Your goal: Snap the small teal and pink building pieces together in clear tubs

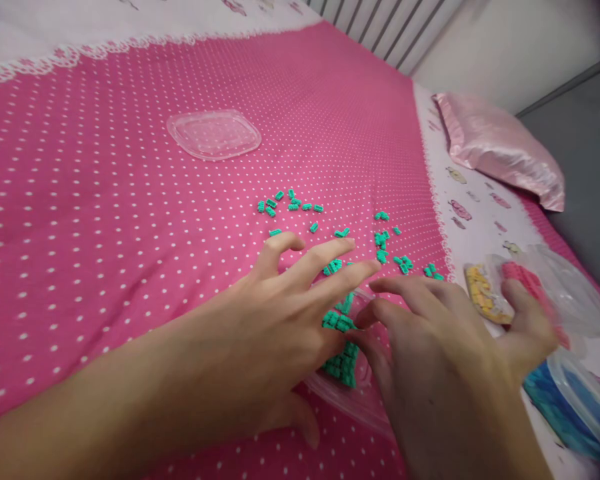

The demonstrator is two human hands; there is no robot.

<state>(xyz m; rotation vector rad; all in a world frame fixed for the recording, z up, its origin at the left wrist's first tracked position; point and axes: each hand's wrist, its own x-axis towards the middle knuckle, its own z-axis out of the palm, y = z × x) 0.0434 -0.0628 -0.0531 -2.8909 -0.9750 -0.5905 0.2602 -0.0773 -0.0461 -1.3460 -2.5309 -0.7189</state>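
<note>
My left hand (280, 307) reaches over a clear plastic container (337, 398) with its fingers spread and its thumb apart; one fingertip lies at the green bricks inside. Joined or packed green building bricks (341, 363) sit in that container, partly covered by both hands. My right hand (445, 353) comes in from the right. Its thumb and index finger come together in a pinch at the edge of the green bricks, while the little finger sticks out. Loose small green bricks (295, 201) lie scattered on the pink dotted bedspread (105, 213) beyond my fingers.
A clear lid (215, 135) lies flat farther back on the bedspread. To the right are a bag of yellow bricks (485, 293), pink-red bricks (527, 283) in clear plastic and a container with blue pieces (565, 400). A shiny pink pillow (500, 150) rests near the wall.
</note>
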